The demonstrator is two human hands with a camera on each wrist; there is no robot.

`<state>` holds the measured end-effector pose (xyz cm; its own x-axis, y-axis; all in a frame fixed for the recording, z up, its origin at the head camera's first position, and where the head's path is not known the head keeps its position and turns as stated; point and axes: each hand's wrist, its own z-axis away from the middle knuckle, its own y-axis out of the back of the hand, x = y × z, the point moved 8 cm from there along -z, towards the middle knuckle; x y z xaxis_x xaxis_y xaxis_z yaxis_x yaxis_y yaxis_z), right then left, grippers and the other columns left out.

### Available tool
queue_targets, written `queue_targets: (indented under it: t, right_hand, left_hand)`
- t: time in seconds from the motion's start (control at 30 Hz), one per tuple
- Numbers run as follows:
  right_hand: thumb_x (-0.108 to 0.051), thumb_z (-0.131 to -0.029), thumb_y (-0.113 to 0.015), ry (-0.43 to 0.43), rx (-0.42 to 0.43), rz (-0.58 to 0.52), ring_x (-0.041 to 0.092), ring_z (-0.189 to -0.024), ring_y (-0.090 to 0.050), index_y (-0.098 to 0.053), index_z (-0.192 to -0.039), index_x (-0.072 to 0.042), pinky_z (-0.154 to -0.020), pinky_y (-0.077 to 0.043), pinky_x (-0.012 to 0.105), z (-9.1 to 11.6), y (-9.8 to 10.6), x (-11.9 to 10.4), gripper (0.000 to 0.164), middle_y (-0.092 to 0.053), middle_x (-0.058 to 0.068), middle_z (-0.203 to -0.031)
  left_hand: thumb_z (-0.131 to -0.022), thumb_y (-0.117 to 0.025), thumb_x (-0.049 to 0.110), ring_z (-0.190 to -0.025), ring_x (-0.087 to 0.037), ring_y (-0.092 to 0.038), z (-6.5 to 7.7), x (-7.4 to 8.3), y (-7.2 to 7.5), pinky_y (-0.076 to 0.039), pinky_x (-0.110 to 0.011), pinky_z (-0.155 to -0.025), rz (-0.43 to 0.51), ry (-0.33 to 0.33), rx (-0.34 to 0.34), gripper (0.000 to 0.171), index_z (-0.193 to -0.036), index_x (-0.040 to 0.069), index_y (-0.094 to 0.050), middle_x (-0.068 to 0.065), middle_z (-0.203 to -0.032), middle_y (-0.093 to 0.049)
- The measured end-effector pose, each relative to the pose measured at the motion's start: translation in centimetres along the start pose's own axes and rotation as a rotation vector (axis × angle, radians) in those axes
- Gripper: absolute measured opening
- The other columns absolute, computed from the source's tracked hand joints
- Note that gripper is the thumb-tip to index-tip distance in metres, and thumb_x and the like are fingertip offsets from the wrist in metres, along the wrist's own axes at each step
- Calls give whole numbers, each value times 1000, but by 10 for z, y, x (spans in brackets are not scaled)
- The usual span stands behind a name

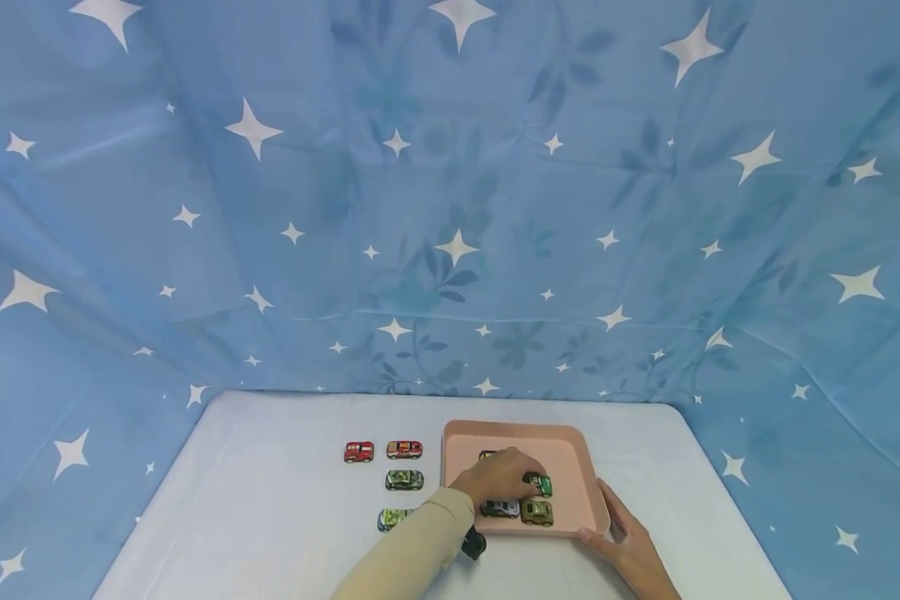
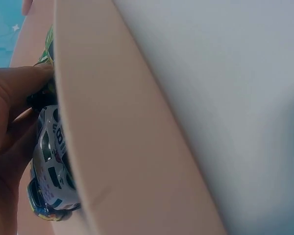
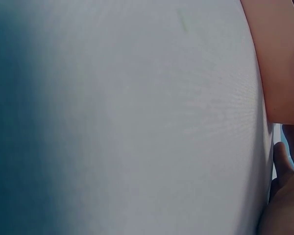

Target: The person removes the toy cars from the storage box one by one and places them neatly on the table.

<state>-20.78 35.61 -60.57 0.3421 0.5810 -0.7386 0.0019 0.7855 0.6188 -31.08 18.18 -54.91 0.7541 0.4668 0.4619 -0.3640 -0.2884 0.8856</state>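
My left hand (image 1: 498, 477) reaches into a shallow pink tray (image 1: 577, 467) and grips a green toy car (image 1: 542, 485) with thumb and fingers. Just in front of that car lie an olive-green toy car (image 1: 537, 512) and a silver-white toy car (image 1: 500, 508). A yellow toy car (image 1: 486, 455) shows only in part behind the hand. The left wrist view has the thumb near a green car, with the white car (image 2: 54, 156) beside the fingers. At the tray's near right corner my right hand (image 1: 630, 546) holds on, thumb at the front wall and fingers along the right side.
Left of the tray on the white table (image 1: 270, 492) are a red toy car (image 1: 358, 452), an orange-red one (image 1: 404, 450) and a camouflage-green one (image 1: 404, 480). A lime-green car (image 1: 393, 518) is partly covered by the left sleeve. Blue star-patterned curtain (image 1: 450, 200) surrounds the table.
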Motion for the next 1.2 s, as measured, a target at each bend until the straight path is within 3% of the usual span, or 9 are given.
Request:
queue_targets:
  t: [0.3,0.6,0.97,1.2]
  right_hand:
    - [-52,-86,-69,60,19,-25,45,-145,-14,-13,-159,-21,-109,-17,69,-1,-1,-3,96,-16,14,-162]
    - [-56,-86,-67,52,23,17,46,-144,-16,-13,-159,-22,-108,-21,69,-4,-1,-5,97,-18,15,-161]
    - [-56,-85,-68,35,23,18,45,-145,-15,-13,-159,-21,-109,-20,68,-3,1,-3,98,-18,16,-161]
    - [-55,-85,-69,56,27,21,45,-145,-16,-15,-158,-21,-109,-20,68,-3,2,-3,97,-19,15,-161]
  left_hand:
    - [-93,-67,21,-100,3,-60,1,3,3,-47,-16,-87,-2,-9,9,26,-119,23,-72,15,-111,-69]
    - [-91,-68,21,-88,8,-55,-1,-8,9,-46,-14,-85,65,-20,49,27,-117,26,-73,20,-105,-68]
    - [-95,-66,22,-92,10,-57,5,-11,24,-45,-10,-82,118,-84,88,25,-119,23,-71,17,-112,-68]
    - [-95,-66,22,-98,6,-59,17,-16,35,-47,-14,-84,149,-36,70,27,-122,22,-70,15,-115,-68]
